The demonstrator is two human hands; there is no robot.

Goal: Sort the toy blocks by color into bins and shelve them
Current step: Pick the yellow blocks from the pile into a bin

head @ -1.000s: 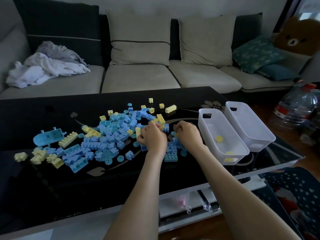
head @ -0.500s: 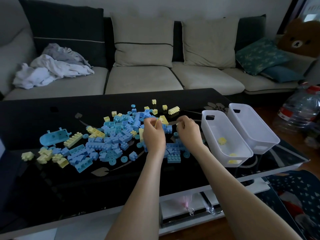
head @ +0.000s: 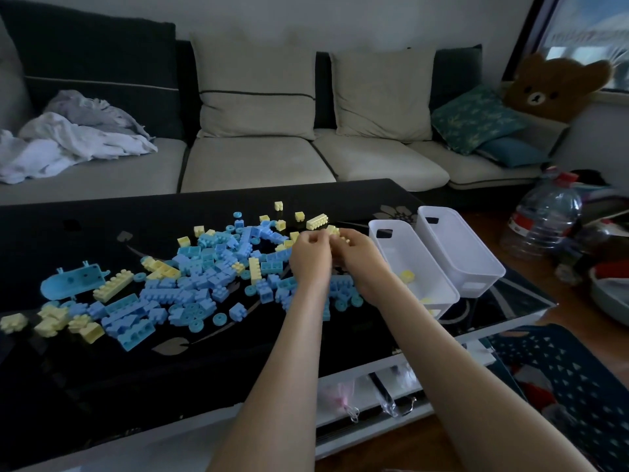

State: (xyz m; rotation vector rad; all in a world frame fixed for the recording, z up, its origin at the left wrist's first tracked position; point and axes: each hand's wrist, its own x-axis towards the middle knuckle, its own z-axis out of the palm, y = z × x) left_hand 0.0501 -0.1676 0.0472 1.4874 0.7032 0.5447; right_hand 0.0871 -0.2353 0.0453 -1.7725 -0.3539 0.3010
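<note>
Two white bins [head: 403, 255], two hands [head: 308, 258], dozens of blocks [head: 190, 264].

I am looking down on a glossy black coffee table [head: 170, 362] with pale flower and leaf motifs set into its top. A heap of blue bricks [head: 204, 277] mixed with yellow bricks [head: 253, 270] covers the middle. At 9 o'clock lies a blue boat-shaped piece [head: 69, 280], with a long yellow brick [head: 112, 284] just beside it. At 8 o'clock a small yellow cluster [head: 51, 320] sits near the edge. Toward 1 o'clock a few loose yellow pieces [head: 317, 221] lie apart from the heap. At 3 o'clock two white bins stand side by side; the left bin [head: 401, 253] holds a few yellow bits, with the right bin [head: 459, 253] against it.
</note>
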